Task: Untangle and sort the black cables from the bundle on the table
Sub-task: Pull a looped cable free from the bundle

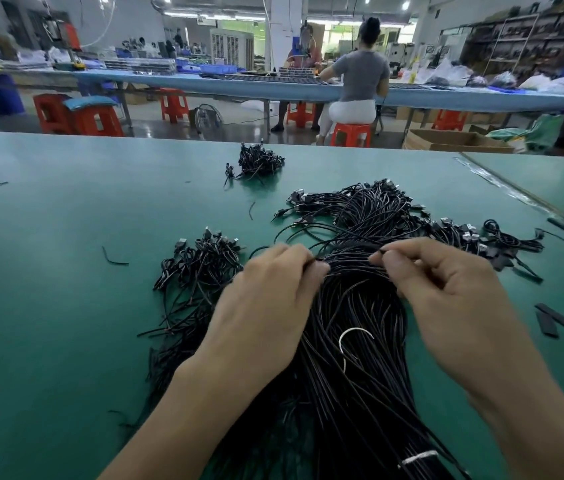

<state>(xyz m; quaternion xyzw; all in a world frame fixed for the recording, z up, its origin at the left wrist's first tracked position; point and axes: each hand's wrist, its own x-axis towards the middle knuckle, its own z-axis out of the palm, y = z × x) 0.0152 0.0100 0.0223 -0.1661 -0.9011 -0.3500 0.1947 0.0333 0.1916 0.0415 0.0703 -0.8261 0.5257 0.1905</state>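
Note:
A thick bundle of black cables (353, 368) runs from the near edge up the middle of the green table (48, 306) and fans out into plugs at its far end (377, 206). A loose white tie (349, 337) lies on the bundle, and a white band (419, 457) wraps it near the front. My left hand (266, 306) pinches black cable strands at the bundle's middle. My right hand (446, 289) pinches a thin black cable end just to the right of it. A smaller heap of black cables (200, 261) lies left of my left hand.
A small pile of black cables (259, 162) sits at the far middle of the table. Short black sleeve pieces (554, 317) and cable offcuts (114, 259) are scattered right and left. Beyond the table's far edge stand red stools (349, 135) and a seated person (360, 88) at another bench.

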